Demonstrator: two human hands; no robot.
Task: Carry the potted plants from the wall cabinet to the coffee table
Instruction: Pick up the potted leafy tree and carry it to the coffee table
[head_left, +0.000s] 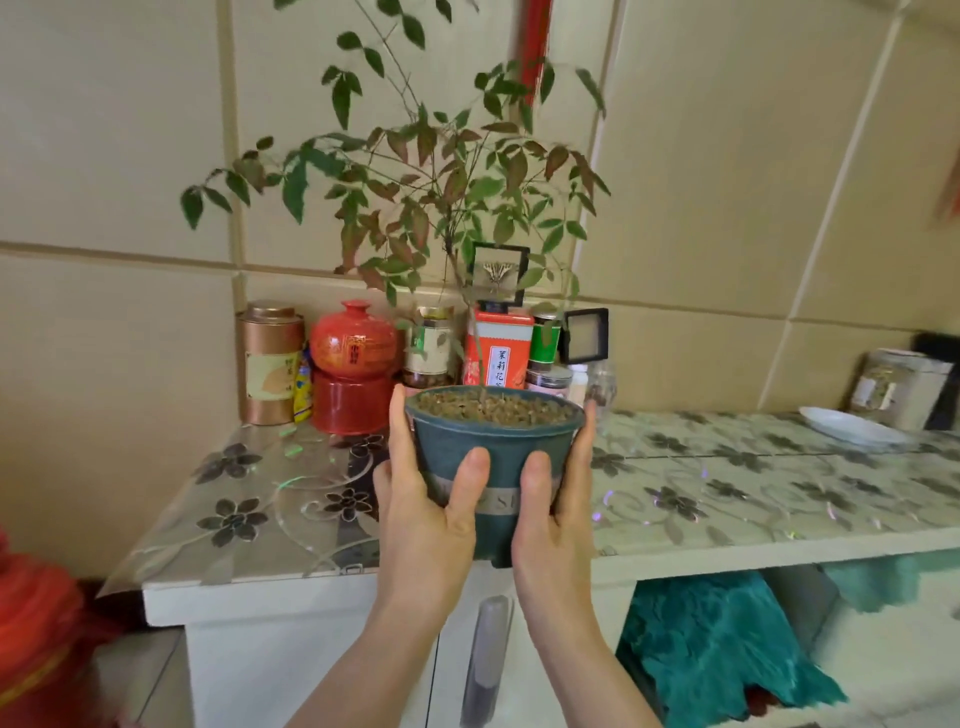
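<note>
A potted plant in a dark teal pot with a grey band, brown soil and thin stems of green and reddish leaves is held in front of me over the front edge of the white wall cabinet. My left hand wraps the pot's left side, thumb on the front. My right hand wraps its right side the same way. The pot's base is partly hidden by my palms. The coffee table is out of view.
Against the wall stand a copper tin, a red ceramic jar, glass jars, an orange tea tin and small black frames. A white plate lies at the right. Teal cloth fills the open shelf below.
</note>
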